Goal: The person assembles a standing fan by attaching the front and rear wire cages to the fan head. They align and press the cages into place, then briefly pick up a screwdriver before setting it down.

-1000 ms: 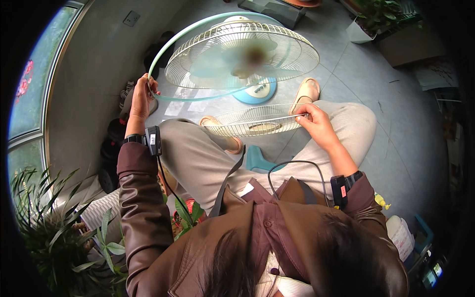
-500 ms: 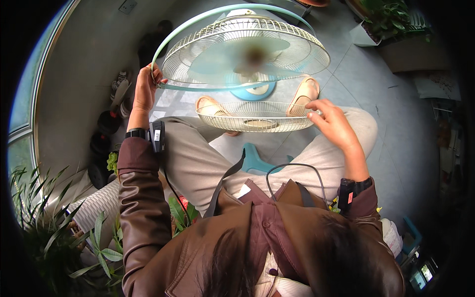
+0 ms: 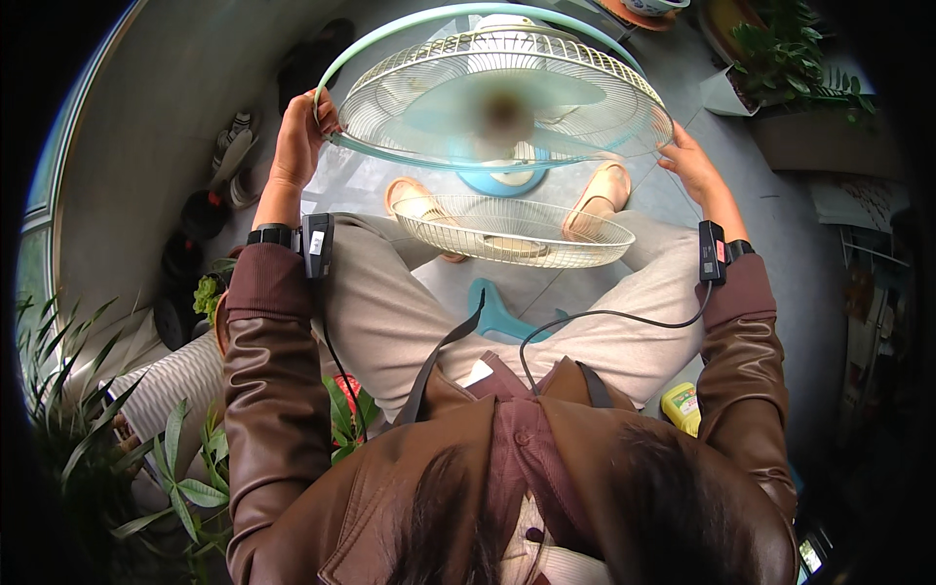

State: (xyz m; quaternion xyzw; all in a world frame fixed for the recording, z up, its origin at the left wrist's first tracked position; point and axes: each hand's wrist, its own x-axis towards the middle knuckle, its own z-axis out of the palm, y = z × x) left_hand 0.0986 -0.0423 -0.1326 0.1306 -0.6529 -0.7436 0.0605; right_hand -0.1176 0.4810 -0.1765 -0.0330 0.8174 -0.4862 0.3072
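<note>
Seated person's left hand [image 3: 295, 146] and right hand [image 3: 690, 164] clamp opposite rims of the fan guard [image 3: 497, 97], held level above the knees; loose grille [image 3: 514, 232] rests on the lap below.

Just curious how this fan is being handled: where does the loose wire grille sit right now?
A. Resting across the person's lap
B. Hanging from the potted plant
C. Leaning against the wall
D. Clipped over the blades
A: the detached wire grille lies across the thighs, while both hands grip the fan's rim above it.
</note>
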